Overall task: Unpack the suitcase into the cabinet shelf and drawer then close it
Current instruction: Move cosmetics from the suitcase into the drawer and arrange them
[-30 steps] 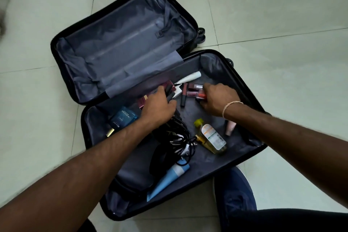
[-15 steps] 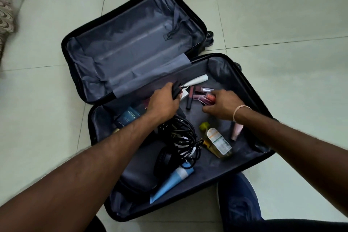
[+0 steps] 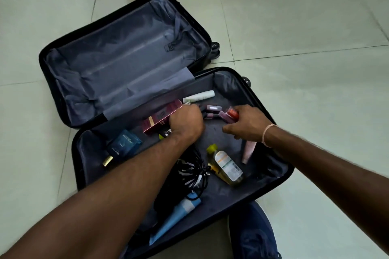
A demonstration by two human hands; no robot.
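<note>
Suitcase (image 3: 126, 65) lies open on the tiled floor (image 3: 305, 27), its far half holding only grey lining, its near half still strewn with small things. What has changed in the last second is small: both hands have gone on gathering at the far edge of the near half. The right hand (image 3: 248, 123) now holds lip-gloss tubes (image 3: 228, 115), an orange-capped one among them, pinched between thumb and fingers, where a second ago it was only reaching over them. The left hand (image 3: 186, 121) has shifted right, off the black cables (image 3: 193, 169), and is curled down over the dark sticks beside the maroon box (image 3: 161, 116); whether it has closed on anything I cannot tell, since its fingers are hidden under the knuckles.

Two more glosses (image 3: 212, 108) lie between the hands. Further out sit a white tube (image 3: 199, 96) at the far edge, a blue perfume bottle (image 3: 123, 145) at left, a yellow-capped oil bottle (image 3: 226, 167) and a pink tube (image 3: 248, 150) at right, and a light blue tube (image 3: 176, 214) near.

Judged from this, unpacking is at an early collecting stage; no cabinet is in view, so nothing can be shelved from here without a carry.
</note>
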